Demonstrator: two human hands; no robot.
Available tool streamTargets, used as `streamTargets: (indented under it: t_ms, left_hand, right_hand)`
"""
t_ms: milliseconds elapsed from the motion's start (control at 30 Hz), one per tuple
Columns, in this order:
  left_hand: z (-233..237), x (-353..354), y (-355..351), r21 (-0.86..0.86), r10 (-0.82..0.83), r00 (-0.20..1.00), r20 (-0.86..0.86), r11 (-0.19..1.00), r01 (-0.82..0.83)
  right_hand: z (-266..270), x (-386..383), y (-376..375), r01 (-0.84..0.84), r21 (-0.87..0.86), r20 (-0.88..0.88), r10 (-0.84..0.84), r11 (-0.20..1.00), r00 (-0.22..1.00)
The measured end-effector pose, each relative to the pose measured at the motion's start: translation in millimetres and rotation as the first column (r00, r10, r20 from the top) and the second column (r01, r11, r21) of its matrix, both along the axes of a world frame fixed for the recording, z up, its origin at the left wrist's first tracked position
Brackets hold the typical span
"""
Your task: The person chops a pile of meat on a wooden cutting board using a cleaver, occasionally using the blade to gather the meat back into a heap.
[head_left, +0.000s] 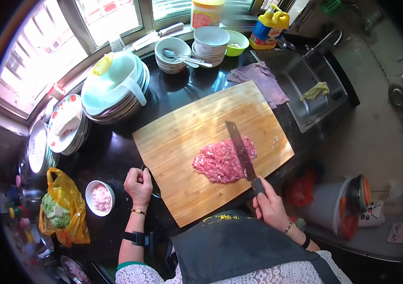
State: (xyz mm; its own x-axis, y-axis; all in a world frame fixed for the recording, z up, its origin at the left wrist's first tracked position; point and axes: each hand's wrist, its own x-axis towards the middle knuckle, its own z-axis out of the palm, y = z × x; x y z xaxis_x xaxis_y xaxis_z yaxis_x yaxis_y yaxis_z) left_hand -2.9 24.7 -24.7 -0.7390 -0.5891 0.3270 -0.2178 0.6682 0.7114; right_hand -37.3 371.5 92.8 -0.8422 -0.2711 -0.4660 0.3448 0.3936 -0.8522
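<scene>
A wooden cutting board lies on the dark counter, with a flat pile of minced pink meat on it. My right hand grips the dark handle of a cleaver, whose blade is over the right part of the meat. Beside the board's left edge, my left hand is closed, its fingers curled near a thin dark ring-shaped edge; what it holds, if anything, is hidden. Just left of that hand stands a small white bowl of pale pink minced food.
Stacked plates and a pale green colander stand at the back left. Bowls with spoons are behind the board. A purple cloth lies beside the sink. A yellow bag holds a green vegetable at the left.
</scene>
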Motion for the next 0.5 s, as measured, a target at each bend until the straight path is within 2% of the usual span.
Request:
streamTargets:
  t_ms: [100, 200, 267, 367, 400, 500]
  left_hand:
    - [-2, -3, 1, 0.005, 0.004, 1.000, -0.002, 1.000, -0.004]
    - [0, -3, 2, -0.002, 0.000, 1.000, -0.009, 1.000, 0.000]
    - [4, -2, 3, 0.009, 0.008, 1.000, -0.002, 1.000, -0.008]
    - [-1, -2, 1, -0.005, 0.003, 1.000, -0.003, 1.000, -0.003]
    - [-2, -2, 1, -0.005, 0.008, 1.000, 0.001, 1.000, -0.008]
    - [-2, -2, 1, -0.009, 0.007, 1.000, -0.004, 1.000, -0.007]
  right_hand:
    - [-5, 6, 2, -0.070, -0.038, -0.204, 0.061, 0.997, 0.977]
    - [-13, 3, -1, -0.065, 0.036, -0.042, 0.067, 0.997, 0.997]
    - [-4, 0, -5, -0.052, 0.023, 0.005, 0.052, 0.998, 0.999]
    - [5, 5, -2, -0.119, -0.032, -0.275, 0.105, 0.992, 0.956]
    - [1, 7, -3, -0.106, -0.065, -0.267, 0.085, 0.992, 0.960]
    - [-21, -2, -6, -0.122, 0.034, -0.010, 0.123, 0.992, 0.992]
